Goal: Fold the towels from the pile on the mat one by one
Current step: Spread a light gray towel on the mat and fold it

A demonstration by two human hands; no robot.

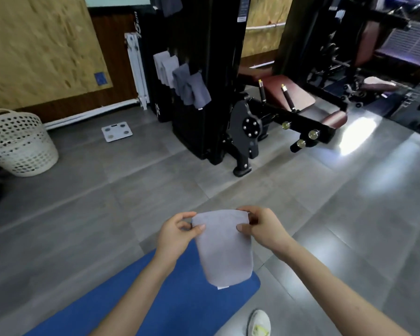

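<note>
A light grey towel (223, 251) hangs folded in the air above the end of the blue mat (170, 297). My left hand (177, 235) pinches its upper left corner between thumb and fingers. My right hand (261, 229) pinches the upper right corner the same way. The towel's lower edge, with a small white label, dangles over the mat. No pile of towels shows in this view.
A black gym machine (211, 81) stands ahead with several grey towels (182, 78) draped on its side. A white perforated laundry basket (17, 144) sits at the left, a white scale (117, 131) on the grey floor. My white shoe (259, 323) is beside the mat.
</note>
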